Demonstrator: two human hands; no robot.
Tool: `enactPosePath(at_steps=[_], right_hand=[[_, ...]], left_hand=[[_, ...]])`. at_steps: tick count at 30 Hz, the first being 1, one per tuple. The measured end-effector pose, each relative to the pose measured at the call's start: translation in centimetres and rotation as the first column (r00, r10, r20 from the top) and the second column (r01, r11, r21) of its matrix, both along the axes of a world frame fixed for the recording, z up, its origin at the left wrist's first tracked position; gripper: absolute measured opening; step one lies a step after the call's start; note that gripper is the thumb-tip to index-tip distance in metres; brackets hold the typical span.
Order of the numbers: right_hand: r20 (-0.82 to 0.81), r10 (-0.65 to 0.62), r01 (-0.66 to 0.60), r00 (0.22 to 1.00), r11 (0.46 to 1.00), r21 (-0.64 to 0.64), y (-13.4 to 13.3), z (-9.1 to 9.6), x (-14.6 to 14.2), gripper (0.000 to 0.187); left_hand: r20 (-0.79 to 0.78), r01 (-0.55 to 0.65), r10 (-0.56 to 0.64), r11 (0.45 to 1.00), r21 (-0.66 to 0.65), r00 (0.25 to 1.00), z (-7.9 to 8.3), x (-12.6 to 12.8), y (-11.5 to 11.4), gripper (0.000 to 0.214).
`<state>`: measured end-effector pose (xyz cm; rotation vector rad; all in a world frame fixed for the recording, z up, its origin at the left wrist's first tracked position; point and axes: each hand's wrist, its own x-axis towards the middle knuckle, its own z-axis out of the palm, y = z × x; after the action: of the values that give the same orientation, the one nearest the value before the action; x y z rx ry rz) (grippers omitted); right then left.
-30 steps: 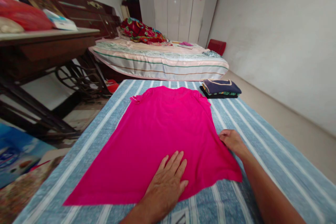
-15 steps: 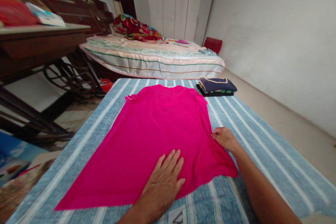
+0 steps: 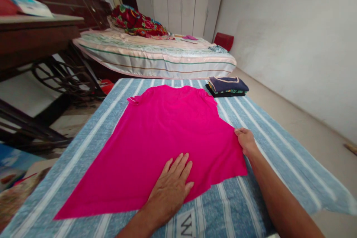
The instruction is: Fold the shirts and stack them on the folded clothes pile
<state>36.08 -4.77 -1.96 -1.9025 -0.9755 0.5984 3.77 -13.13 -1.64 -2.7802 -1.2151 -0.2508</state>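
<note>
A bright pink short-sleeved T-shirt (image 3: 156, 137) lies spread on a blue cloth with white stripes (image 3: 267, 137), its neck end away from me. My left hand (image 3: 174, 180) rests flat on the lower part of the shirt, fingers stretched out. At the shirt's right side edge, my right hand (image 3: 245, 140) pinches the fabric between thumb and fingers and holds that edge pulled outward to a point. Soft creases run across the shirt's upper half and toward the pinched edge.
A stack of folded clothes (image 3: 227, 86), navy on top, sits at the cloth's far right corner. Behind stands a bed (image 3: 156, 57) with a red floral blanket (image 3: 139, 22). On the left is a dark wooden sewing-machine table (image 3: 39, 31); a white wall (image 3: 292, 26) runs along the right.
My right hand has drawn the shirt's side edge outward to the right, smoothing folds there. My left hand still lies flat on the shirt. The view has shifted slightly.
</note>
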Motion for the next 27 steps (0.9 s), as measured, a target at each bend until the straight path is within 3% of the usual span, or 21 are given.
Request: enactPosePath(at_steps=[4, 8, 13, 18, 20, 23, 25, 27], right_hand=[[0.041, -0.002, 0.003, 0.999, 1.0, -0.014, -0.1, 0.6, 0.1, 0.015], [-0.078, 0.135, -0.142, 0.988, 0.986, -0.091, -1.6, 1.3, -0.5, 0.028], [-0.257, 0.358, -0.411, 0.897, 0.891, -0.193, -4.9, 2.5, -0.2, 0.038], [-0.419, 0.371, -0.484, 0.829, 0.851, -0.205, -7.1, 3.8, 0.5, 0.058], [-0.489, 0.364, -0.463, 0.793, 0.881, -0.094, -7.5, 4.5, 0.8, 0.062], [-0.511, 0.253, -0.265, 0.822, 0.963, 0.05, -7.6, 4.9, 1.6, 0.061], [-0.484, 0.163, -0.165, 0.86, 0.986, 0.039, -7.7, 4.6, 1.8, 0.061], [-0.439, 0.121, -0.144, 0.89, 0.989, -0.018, -7.9, 4.0, 1.6, 0.062]], left_hand=[[0.002, 0.002, -0.002, 1.0, -0.014, 1.0, -0.2, 0.0, 0.0, 0.05], [0.009, 0.001, 0.0, 0.999, -0.039, 1.0, -0.1, 0.2, 0.0, 0.049], [0.026, -0.003, 0.005, 0.997, -0.073, 1.0, 0.3, 0.4, 0.0, 0.048], [0.025, -0.001, 0.004, 0.996, -0.087, 1.0, 0.3, 0.5, 0.1, 0.048], [0.025, -0.004, 0.006, 0.996, -0.084, 1.0, 0.3, 0.5, 0.2, 0.048], [0.023, 0.001, 0.0, 0.997, -0.075, 1.0, 0.4, 0.6, 0.2, 0.048], [0.018, 0.002, 0.0, 0.998, -0.071, 1.0, 0.5, 0.7, 0.2, 0.048], [0.016, 0.0, 0.001, 0.998, -0.07, 1.0, 0.6, 0.7, 0.2, 0.047]])
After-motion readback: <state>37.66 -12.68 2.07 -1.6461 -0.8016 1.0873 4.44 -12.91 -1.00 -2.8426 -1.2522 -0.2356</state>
